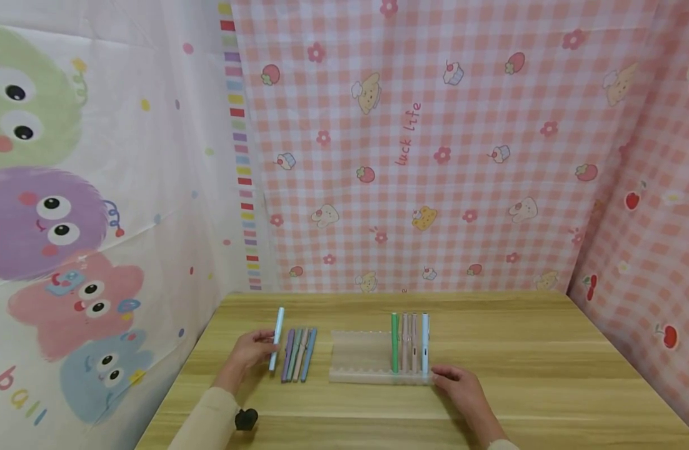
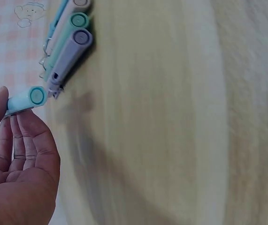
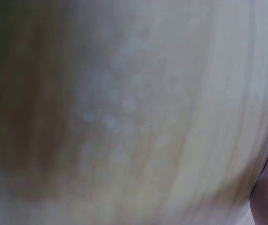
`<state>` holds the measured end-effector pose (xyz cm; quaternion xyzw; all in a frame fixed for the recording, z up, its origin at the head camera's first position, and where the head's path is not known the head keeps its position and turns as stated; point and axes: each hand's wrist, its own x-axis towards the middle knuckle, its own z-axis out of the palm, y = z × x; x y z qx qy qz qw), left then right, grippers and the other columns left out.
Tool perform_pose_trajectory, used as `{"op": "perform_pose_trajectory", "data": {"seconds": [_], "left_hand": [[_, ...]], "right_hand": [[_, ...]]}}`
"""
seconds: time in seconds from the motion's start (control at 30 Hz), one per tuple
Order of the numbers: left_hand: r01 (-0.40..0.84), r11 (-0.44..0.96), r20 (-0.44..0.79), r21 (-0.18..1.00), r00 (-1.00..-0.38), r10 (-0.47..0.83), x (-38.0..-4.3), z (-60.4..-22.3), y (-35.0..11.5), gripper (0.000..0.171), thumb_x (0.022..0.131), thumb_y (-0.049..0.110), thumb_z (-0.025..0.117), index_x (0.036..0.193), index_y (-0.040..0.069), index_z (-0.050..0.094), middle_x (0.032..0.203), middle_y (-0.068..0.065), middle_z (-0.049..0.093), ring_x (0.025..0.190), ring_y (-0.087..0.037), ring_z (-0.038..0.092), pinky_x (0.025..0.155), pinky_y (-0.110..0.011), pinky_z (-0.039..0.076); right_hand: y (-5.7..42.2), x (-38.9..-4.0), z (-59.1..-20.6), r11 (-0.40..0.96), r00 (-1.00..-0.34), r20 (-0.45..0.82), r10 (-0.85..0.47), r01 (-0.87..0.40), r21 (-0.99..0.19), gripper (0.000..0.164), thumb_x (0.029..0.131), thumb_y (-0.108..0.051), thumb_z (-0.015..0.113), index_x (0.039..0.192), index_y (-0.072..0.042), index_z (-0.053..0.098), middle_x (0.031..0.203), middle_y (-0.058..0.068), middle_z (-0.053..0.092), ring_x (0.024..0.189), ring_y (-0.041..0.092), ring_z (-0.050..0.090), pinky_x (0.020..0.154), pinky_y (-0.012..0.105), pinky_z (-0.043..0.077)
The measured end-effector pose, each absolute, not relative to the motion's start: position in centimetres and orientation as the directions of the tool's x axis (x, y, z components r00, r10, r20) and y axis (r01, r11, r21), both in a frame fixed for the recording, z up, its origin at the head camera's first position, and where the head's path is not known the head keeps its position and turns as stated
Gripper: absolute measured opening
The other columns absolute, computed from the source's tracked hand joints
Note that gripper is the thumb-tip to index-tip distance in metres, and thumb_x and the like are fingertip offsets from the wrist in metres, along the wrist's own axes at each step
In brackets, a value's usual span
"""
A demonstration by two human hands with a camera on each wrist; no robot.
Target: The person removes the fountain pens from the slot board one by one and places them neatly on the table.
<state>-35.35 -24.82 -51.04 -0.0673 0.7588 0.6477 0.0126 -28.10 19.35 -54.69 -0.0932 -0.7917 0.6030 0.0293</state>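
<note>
A light blue pen [image 1: 277,340] is pinched between the thumb and fingers of my left hand [image 1: 253,349], tilted slightly, just left of a row of pens. In the left wrist view, the pen's round end [image 2: 37,95] faces the camera. That row includes a purple pen [image 1: 287,356] and a blue pen [image 1: 309,355], with a green and a beige one between. The clear ridged pen rack [image 1: 356,353] bears a green pen [image 1: 394,344], two brownish pens and a pale blue pen [image 1: 425,344]. My right hand [image 1: 459,382] has its relaxed fingertips right at the rack's right end.
The wooden table [image 1: 519,350] extends around the rack, with a checked cloth [image 1: 344,262] behind it. A printed cloth [image 1: 170,262] hangs at the left and another at the right. A black heart-shaped object [image 1: 246,419] shows beside my left sleeve.
</note>
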Motion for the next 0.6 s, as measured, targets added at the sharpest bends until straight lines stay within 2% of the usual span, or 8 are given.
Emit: {"op": "perform_pose_trajectory", "data": {"seconds": [0.37,0.6], "left_hand": [[-0.175,0.198,-0.156,0.965,-0.982,-0.109,-34.9,-52.3,-25.7,0.044,0.084,-0.008,0.072,0.125,-0.015,0.056,0.106,-0.021,0.067,0.077,-0.015,0.063,0.068,-0.029,0.053],[-0.19,0.198,-0.17,0.962,-0.979,-0.115,-34.8,-52.5,-25.6,0.043,0.084,-0.009,0.071,0.123,-0.017,0.056,0.104,-0.021,0.068,0.077,-0.016,0.065,0.071,-0.031,0.055]], "right_hand": [[19.3,-28.1,-54.6,0.249,-0.978,-0.078,0.191,0.126,-0.96,0.022,0.09,-0.006,0.071,0.108,0.006,0.071,0.101,0.01,0.07,0.086,0.013,0.061,0.073,0.024,0.05],[19.2,-28.2,-54.8,0.229,-0.978,-0.083,0.193,0.128,-0.965,0.021,0.09,-0.004,0.069,0.108,0.007,0.071,0.1,0.01,0.07,0.085,0.013,0.061,0.071,0.022,0.052]]}}
